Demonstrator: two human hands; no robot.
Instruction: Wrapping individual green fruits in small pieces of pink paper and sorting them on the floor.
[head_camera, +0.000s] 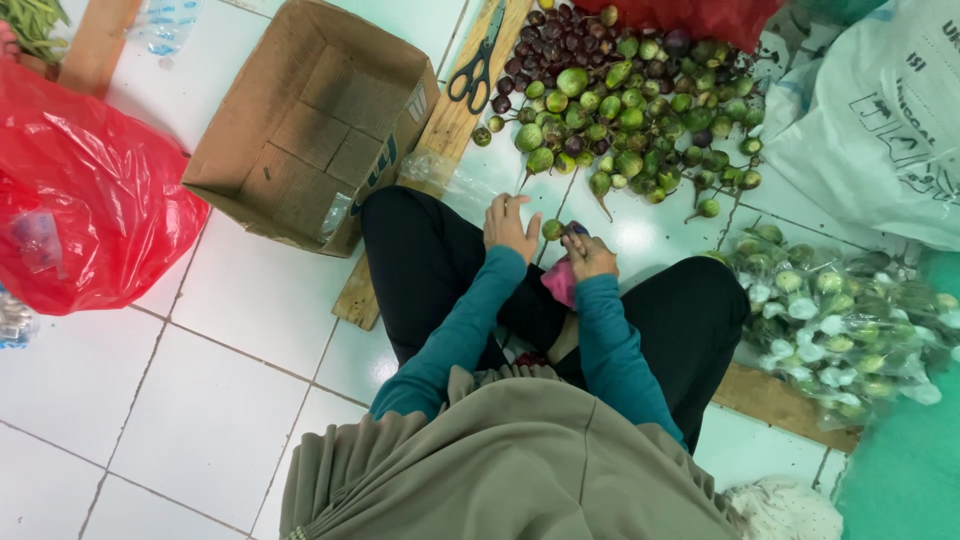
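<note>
Right now your left hand (510, 225) rests palm-down on your knee with the fingers spread flat, its fingertips touching a small round green eggplant (552, 229) at its 3 o'clock; nothing is closed inside it. Your right hand (588, 255) sits just beyond, at the eggplant's 4 o'clock, curled around a pink bag (560, 282) and a dark purple bit by its fingertips; how tightly it pinches I cannot tell. The eggplant lies between your two hands, above your lap, with the big pile of green and purple eggplants (625, 105) at 12 o'clock on the tiled floor (230, 330). Judge it light, firm and smooth-skinned, likely to roll or slip, so take it around the round belly with thumb and two fingertips rather than by the thin stalk, which looks easy to snap. Scissors (478, 62) lie on a wooden plank (440, 130) at 11 o'clock, beside an open cardboard box (315, 120); bagged eggplants (840, 320) sit at 3 o'clock.
</note>
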